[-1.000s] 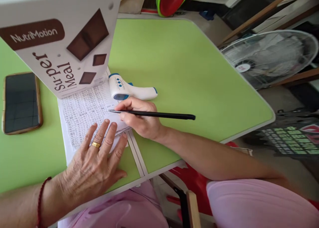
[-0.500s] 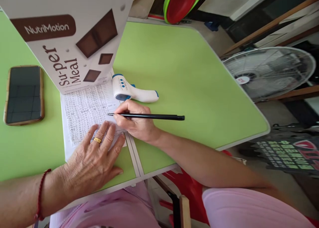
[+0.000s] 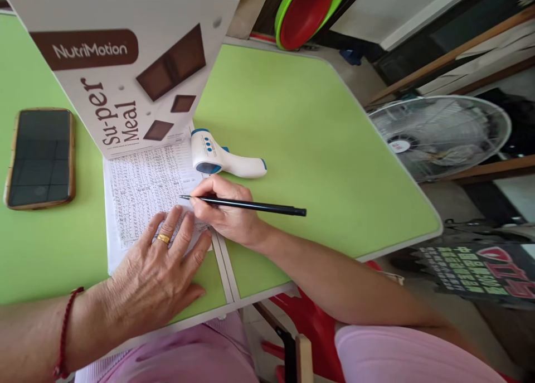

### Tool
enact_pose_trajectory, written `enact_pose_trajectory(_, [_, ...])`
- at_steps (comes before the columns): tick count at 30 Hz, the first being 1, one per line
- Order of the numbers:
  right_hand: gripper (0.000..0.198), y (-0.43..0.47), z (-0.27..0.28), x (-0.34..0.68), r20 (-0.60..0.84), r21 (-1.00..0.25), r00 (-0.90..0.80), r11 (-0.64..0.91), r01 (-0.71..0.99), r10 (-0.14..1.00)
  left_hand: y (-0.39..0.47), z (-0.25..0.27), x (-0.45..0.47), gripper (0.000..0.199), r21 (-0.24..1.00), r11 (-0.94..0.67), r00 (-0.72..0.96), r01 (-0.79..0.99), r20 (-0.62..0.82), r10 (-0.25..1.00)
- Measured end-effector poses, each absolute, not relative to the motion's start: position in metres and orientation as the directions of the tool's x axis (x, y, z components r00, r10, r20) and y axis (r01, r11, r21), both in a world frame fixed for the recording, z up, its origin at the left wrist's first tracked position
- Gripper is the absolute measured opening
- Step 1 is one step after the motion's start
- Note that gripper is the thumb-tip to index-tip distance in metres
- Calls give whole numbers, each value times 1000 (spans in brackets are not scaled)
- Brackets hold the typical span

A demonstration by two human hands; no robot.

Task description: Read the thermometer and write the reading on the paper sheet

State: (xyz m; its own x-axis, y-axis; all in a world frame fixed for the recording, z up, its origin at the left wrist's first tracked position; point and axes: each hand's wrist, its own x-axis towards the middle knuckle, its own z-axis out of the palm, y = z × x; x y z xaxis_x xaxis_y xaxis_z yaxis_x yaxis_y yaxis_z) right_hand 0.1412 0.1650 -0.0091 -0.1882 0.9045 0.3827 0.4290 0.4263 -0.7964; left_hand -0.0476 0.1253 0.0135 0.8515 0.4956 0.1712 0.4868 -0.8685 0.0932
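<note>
Pinched between the fingers of my right hand (image 3: 228,210) is a slim black pen (image 3: 263,207), its tip at the written part of a paper sheet (image 3: 146,190). Rows of small handwriting cover much of that sheet. My left hand (image 3: 161,266) lies flat, fingers spread, over the lower part of the paper; a gold ring and a red cord bracelet show on it. Just beyond my right hand, a white and blue infrared thermometer (image 3: 228,159) rests on its side, overlapping the paper's edge. A white NutriMotion box (image 3: 125,71) stands upright on the paper's far end.
A phone in a brown-edged case (image 3: 40,157) lies at the left on the green table (image 3: 301,132). Beyond the table's right edge stands a fan (image 3: 438,137). Red and green basins (image 3: 307,12) are at the back, and a red stool (image 3: 313,333) is below the front edge.
The pen's rear end has dipped a little toward me while its tip stays near the same place. The whole view has shifted slightly. My left hand keeps its place on the paper.
</note>
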Motion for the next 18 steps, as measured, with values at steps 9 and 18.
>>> enact_pose_trajectory(9, [9, 164, -7, 141, 353, -792, -169, 390, 471, 920, 127, 15, -47, 69, 114, -867, 850, 484, 174, 497])
enact_pose_trajectory(18, [10, 165, -6, 140, 397, -764, -155, 420, 491, 905, 126, 14, -48, 66, 105, -868, 847, 486, 189, 497])
